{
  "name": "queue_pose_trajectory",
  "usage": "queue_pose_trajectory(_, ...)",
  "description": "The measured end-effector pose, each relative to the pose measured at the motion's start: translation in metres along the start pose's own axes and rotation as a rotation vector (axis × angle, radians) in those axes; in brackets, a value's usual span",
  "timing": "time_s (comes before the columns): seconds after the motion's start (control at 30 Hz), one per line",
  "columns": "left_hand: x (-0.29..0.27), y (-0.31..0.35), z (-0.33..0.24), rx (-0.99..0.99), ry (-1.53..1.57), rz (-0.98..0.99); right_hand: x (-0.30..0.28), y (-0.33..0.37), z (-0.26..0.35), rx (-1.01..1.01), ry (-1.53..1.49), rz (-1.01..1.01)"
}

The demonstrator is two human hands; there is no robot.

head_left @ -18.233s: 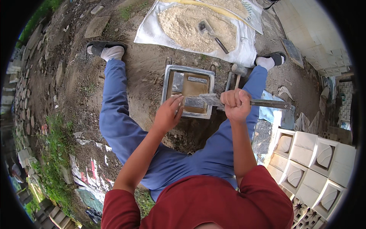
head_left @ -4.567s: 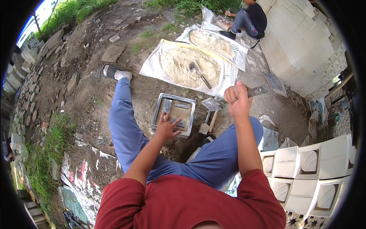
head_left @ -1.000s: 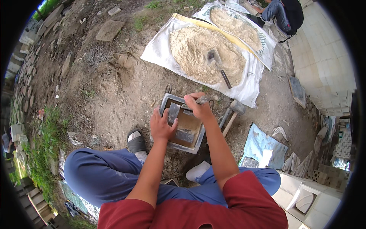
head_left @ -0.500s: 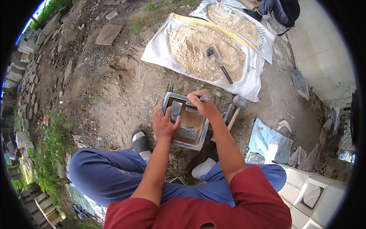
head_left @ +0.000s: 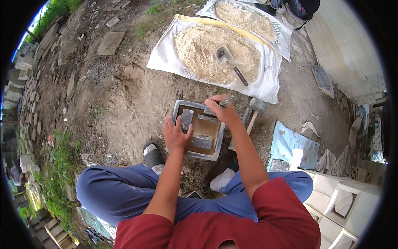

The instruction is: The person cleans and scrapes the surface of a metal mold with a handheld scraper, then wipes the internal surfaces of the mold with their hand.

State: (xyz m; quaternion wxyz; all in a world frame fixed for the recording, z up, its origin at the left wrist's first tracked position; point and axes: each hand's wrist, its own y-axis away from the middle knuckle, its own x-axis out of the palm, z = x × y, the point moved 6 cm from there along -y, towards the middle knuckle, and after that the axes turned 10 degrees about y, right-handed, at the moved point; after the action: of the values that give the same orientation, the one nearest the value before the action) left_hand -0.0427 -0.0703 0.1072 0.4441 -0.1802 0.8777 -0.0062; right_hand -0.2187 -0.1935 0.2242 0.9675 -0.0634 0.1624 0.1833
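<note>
On the ground between my feet lies a square grey mould frame (head_left: pixel 221 141). Its brown floor (head_left: pixel 206 128) carries several flat grey rectangular plates, among them an upright one (head_left: pixel 187 118) at the left and a wider one (head_left: pixel 201 142) near the front. My left hand (head_left: pixel 176 133) rests with spread fingers over the frame's left side, fingertips by the upright plate. Over the far right corner, my right hand (head_left: pixel 222 111) is closed round a tool (head_left: pixel 227 101) whose grey, rough end sticks out past the fingers; its exact kind is unclear.
A mallet (head_left: pixel 258 105) and a dark bar lie right of the frame. Beyond it, pale powder (head_left: pixel 195 50) with a scoop (head_left: pixel 224 54) in it covers a white sack (head_left: pixel 159 62). A blue cloth (head_left: pixel 294 143) lies at right. Another person (head_left: pixel 296 9) sits at the far right.
The view has shifted slightly, so the sacks sit a little further left and higher. Both hands keep their places at the frame, the right still gripping the tool.
</note>
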Motion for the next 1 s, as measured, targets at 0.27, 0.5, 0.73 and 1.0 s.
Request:
queue_pose_trajectory(0.27, 0.002, 0.002, 0.003, 0.012, -0.034, -0.019, -0.007, 0.001, -0.001, -0.069, 0.206, 0.123)
queue_pose_trajectory(0.5, 0.008, 0.001, 0.009, -0.047, -0.02, 0.052, -0.022, 0.006, -0.009, 0.031, 0.168, -0.006)
queue_pose_trajectory(0.73, 0.003, 0.003, 0.015, -0.016, -0.043, -0.007, -0.004, 0.013, -0.003, 0.038, 0.122, 0.106)
queue_pose_trajectory(1.0, 0.001, 0.005, 0.002, 0.012, -0.024, -0.042, 0.001, 0.013, -0.003, 0.05, 0.19, -0.151)
